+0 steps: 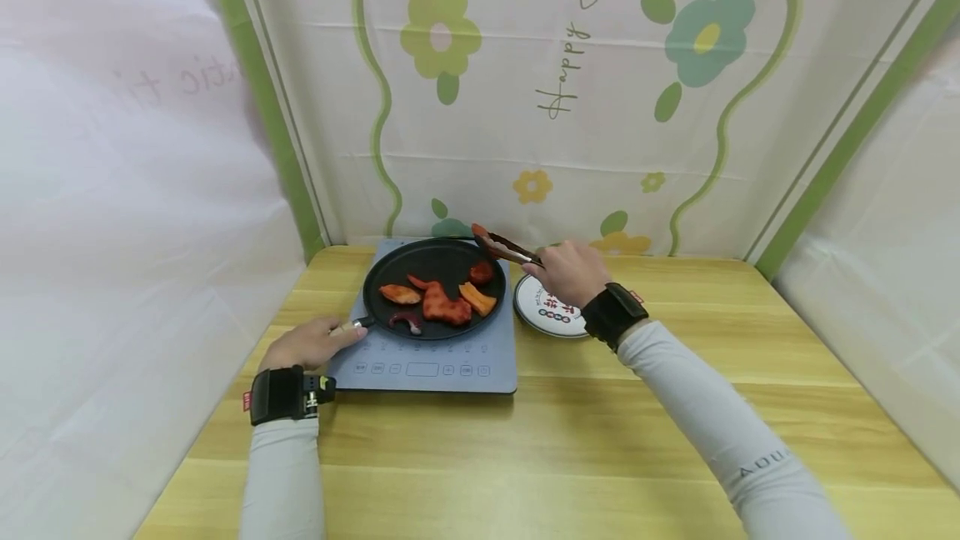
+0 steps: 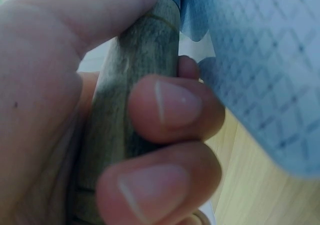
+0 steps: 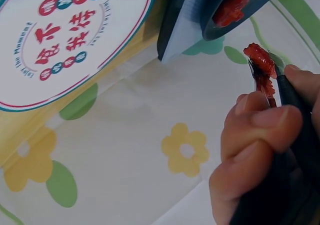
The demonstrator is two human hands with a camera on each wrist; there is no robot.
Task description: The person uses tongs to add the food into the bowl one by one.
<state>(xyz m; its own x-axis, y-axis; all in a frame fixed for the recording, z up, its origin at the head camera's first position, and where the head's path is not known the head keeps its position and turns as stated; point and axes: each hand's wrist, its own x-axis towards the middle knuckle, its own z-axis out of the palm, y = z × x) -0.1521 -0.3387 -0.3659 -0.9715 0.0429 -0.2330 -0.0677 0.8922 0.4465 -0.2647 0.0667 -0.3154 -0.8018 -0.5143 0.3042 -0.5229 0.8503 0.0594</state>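
Observation:
My left hand (image 1: 309,343) grips the wooden handle (image 2: 135,80) of a round black frying pan (image 1: 420,261), its fingers curled round the wood. In my right hand (image 1: 573,272) is a pair of tongs (image 1: 517,253), raised over the pan's far right rim. A glossy red-brown piece of food (image 3: 262,60) sits between the tong tips. Several food pieces lie in the pan: a red wing-shaped piece (image 1: 446,305), an orange strip (image 1: 477,298), an oval orange piece (image 1: 400,295), a purple curved piece (image 1: 406,321) and a round dark red one (image 1: 482,272).
Under the pan is a grey flat cooktop (image 1: 435,380) with touch buttons along its front. A white plate (image 1: 542,307) with red lettering stands right of it, partly behind my right hand. Flower-printed cloth (image 1: 487,123) hangs behind the wooden table (image 1: 600,457) and at both sides.

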